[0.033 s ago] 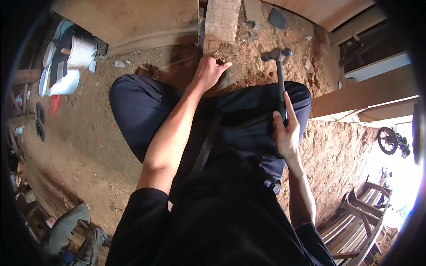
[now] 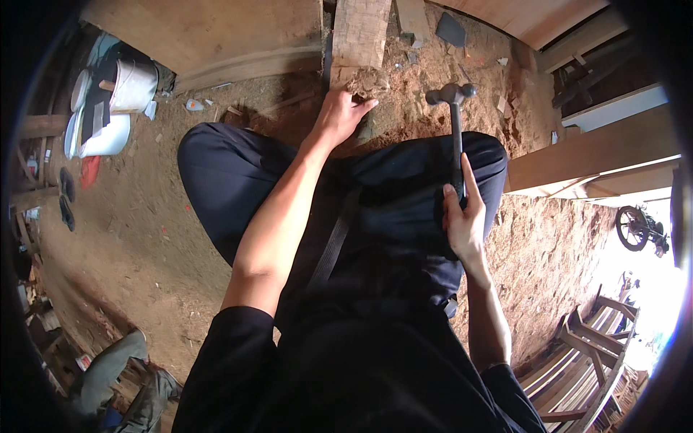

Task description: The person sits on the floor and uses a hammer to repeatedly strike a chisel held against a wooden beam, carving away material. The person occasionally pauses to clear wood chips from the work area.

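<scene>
My right hand (image 2: 468, 224) is wrapped round the handle of a ball-peen hammer (image 2: 455, 126), its metal head raised above my right knee. In front of my lap, my left hand (image 2: 341, 119) is closed, fingers curled and thumb pointing right. It rests at the near end of a pale wooden beam (image 2: 359, 40), beside a clump of wood shavings (image 2: 372, 81). Whatever its fingers hold, if anything, is hidden. I sit on the ground with my legs folded in dark trousers.
Large wooden panels (image 2: 216, 32) stand ahead. White buckets (image 2: 133, 83) are at the left, with sandals (image 2: 66, 195) nearer. A dark flat piece (image 2: 451, 30) lies beyond the hammer. At the right are a wooden board (image 2: 592, 148), a motorcycle (image 2: 639, 229) and stacked timber (image 2: 577, 368).
</scene>
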The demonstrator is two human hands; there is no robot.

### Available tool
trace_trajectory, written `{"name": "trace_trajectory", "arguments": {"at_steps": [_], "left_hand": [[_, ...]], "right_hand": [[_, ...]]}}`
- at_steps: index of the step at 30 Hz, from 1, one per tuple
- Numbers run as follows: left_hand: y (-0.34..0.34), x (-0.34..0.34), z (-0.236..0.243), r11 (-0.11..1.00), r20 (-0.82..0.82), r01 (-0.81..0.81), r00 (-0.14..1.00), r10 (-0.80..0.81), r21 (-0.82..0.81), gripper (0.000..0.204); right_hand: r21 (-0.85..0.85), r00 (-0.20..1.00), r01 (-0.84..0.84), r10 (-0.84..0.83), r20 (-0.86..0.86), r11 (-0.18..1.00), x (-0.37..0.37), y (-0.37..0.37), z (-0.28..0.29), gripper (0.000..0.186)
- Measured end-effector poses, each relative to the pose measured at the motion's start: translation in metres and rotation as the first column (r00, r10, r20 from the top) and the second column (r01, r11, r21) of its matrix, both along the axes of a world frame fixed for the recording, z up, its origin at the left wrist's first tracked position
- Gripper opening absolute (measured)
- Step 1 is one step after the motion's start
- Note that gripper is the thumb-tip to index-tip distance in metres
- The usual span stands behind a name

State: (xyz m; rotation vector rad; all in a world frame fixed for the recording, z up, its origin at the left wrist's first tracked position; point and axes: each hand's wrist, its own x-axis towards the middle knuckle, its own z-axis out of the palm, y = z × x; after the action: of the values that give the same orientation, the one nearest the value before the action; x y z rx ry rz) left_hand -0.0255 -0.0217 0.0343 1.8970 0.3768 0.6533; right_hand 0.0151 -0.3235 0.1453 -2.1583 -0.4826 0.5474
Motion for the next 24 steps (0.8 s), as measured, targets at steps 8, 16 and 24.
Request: {"name": "trace_trajectory", "arguments": {"at_steps": [8,16,24], "left_hand": [[0.001,0.022,0.006,0.997,-0.082,0.047,0.996,-0.042,0.06,0.029],[0.001,0.033,0.002,0.973,-0.063,0.075,0.996,-0.062,0.217,0.027],[0.002,0.041,-0.002,0.947,-0.039,0.069,0.997,-0.06,0.315,0.031]], "right_hand": [[0.035,0.992,0.069,-0.065,-0.111,0.997,0.01,0.006,-0.006,0.065],[0.036,0.982,0.1,-0.093,-0.166,0.994,0.015,0.007,-0.008,0.065],[0.014,0.98,0.1,-0.096,-0.173,0.995,0.019,0.007,-0.013,0.064]]}}
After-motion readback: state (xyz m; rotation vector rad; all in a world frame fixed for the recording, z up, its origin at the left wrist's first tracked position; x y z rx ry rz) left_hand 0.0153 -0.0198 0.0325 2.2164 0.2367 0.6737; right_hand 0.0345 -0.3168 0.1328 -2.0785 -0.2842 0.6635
